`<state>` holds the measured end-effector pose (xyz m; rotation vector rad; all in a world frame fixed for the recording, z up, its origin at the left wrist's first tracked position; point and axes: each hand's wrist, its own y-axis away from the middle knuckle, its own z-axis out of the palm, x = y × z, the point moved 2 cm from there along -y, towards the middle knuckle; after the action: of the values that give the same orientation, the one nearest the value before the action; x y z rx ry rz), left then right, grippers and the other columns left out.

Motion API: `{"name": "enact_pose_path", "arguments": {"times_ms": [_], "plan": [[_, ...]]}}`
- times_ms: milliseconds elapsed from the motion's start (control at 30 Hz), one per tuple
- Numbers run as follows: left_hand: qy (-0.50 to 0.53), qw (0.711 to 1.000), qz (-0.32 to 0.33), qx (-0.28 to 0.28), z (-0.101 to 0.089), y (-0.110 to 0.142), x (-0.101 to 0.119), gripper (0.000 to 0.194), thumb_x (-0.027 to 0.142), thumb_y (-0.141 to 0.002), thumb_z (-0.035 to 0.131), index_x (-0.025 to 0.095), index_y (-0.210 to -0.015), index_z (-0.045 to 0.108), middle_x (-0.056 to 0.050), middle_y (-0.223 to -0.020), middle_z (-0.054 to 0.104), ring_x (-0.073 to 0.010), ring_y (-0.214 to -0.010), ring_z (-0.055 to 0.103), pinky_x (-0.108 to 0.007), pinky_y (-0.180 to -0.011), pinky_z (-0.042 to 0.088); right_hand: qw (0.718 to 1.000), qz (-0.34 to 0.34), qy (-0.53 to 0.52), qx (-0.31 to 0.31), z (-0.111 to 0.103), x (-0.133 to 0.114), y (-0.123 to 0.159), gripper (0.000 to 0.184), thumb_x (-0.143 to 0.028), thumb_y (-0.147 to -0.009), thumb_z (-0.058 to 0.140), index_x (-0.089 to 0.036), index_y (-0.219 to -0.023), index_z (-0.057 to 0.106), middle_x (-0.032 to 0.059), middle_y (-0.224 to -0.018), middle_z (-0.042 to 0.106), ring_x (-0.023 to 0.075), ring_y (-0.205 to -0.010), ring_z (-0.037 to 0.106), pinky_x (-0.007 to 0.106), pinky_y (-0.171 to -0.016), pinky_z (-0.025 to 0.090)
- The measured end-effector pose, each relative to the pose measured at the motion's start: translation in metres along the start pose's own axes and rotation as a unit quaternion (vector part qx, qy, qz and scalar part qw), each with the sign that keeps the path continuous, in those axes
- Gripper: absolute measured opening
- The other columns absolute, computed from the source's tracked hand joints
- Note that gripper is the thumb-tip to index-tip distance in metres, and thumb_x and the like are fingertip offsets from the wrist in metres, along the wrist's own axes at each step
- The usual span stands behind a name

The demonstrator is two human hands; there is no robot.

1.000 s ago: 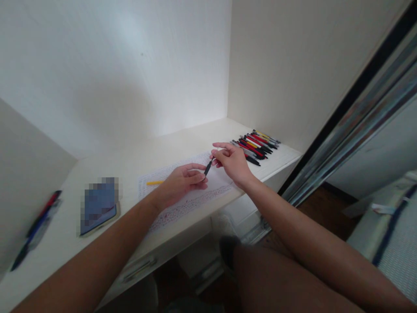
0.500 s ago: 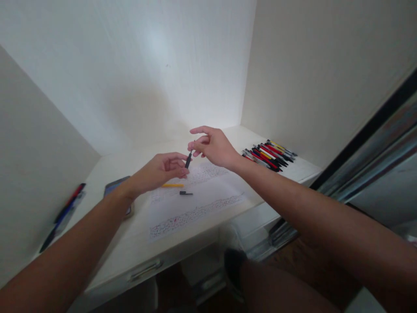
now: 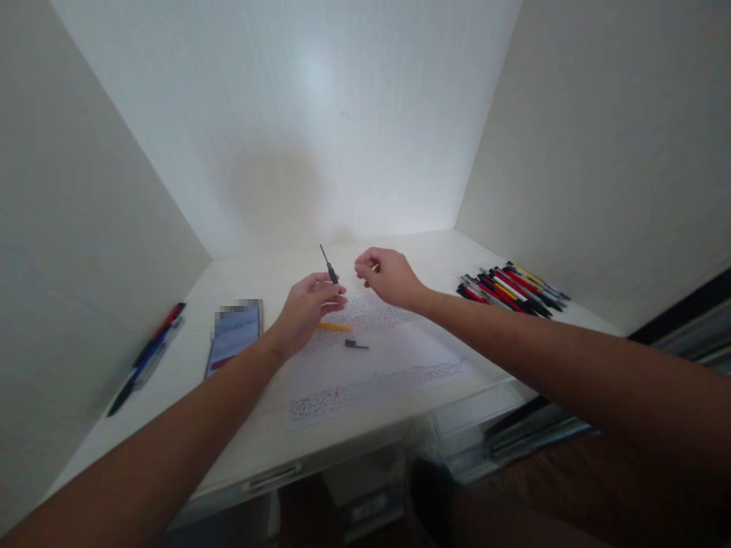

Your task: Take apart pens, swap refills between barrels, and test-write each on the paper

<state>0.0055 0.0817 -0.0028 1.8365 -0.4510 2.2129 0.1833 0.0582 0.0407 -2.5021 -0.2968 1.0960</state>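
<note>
Now left hand point(image 3: 305, 304) pinches pen part point(image 3: 329, 266), tip up-left.

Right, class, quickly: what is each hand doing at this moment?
Left hand: closed on a thin black pen part.
Right hand: fingers curled, contents cannot be told.

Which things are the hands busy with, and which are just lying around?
In use:
left hand pinching a thin black pen part
right hand, fingers curled, close by
small black piece and yellow piece on the paper

Lying about:
pen pile at right
pens at left
phone
</note>
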Motion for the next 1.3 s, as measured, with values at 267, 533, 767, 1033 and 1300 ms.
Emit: {"name": "enact_pose_path", "arguments": {"times_ms": [267,533,767,1033,1300], "plan": [[0.005,0.995,0.034,0.093,0.003,0.002,0.000,0.028,0.019,-0.071,0.070,0.013,-0.096,0.060,-0.007,-0.085,0.064,-0.0149,-0.070,0.061,-0.032,-0.069,0.051,0.974,-0.081,0.141,-0.156,0.017,0.016,0.022,0.020,-0.014,-0.084,0.053,-0.015,-0.093,0.071,0.0067,-0.090,0.073,0.0143,-0.077,0.062,0.026,-0.073,0.044],[0.061,0.992,0.002,0.114,-0.014,-0.005,0.006,0.021,0.011,-0.066,0.054,0.016,-0.086,0.055,0.001,-0.064,0.052,-0.0123,-0.055,0.053,-0.028,-0.057,0.047,0.936,-0.138,0.214,-0.241,0.038,0.008,0.028,0.026,-0.009,-0.084,0.050,-0.014,-0.099,0.071,0.0105,-0.099,0.071,0.0179,-0.087,0.060,0.029,-0.082,0.041],[0.060,0.995,-0.007,0.077,-0.037,-0.016,0.024,0.005,0.020,-0.066,0.046,0.021,-0.066,0.041,0.006,-0.050,0.029,-0.0099,-0.041,0.026,-0.026,-0.043,0.031,0.947,-0.091,0.211,-0.223,0.035,0.015,0.029,0.026,-0.003,-0.081,0.050,-0.013,-0.096,0.068,0.0143,-0.100,0.067,0.0205,-0.089,0.057,0.031,-0.083,0.041],[-0.093,0.990,0.023,0.103,-0.040,-0.018,0.024,0.016,0.018,-0.064,0.060,0.019,-0.065,0.044,0.005,-0.055,0.041,-0.0089,-0.048,0.038,-0.023,-0.047,0.036,0.976,0.027,0.171,-0.132,-0.024,0.050,0.004,0.021,-0.011,-0.087,0.047,-0.009,-0.092,0.067,0.0140,-0.092,0.070,0.0185,-0.078,0.062,0.030,-0.070,0.045],[-0.167,0.981,0.036,0.093,-0.030,-0.012,0.011,0.028,0.013,-0.061,0.068,0.020,-0.067,0.042,0.002,-0.060,0.054,-0.0117,-0.054,0.052,-0.024,-0.052,0.039,0.977,0.059,0.172,-0.113,-0.054,0.067,0.010,0.019,-0.015,-0.085,0.053,-0.008,-0.088,0.070,0.0138,-0.086,0.071,0.0174,-0.073,0.063,0.029,-0.066,0.046]]}}
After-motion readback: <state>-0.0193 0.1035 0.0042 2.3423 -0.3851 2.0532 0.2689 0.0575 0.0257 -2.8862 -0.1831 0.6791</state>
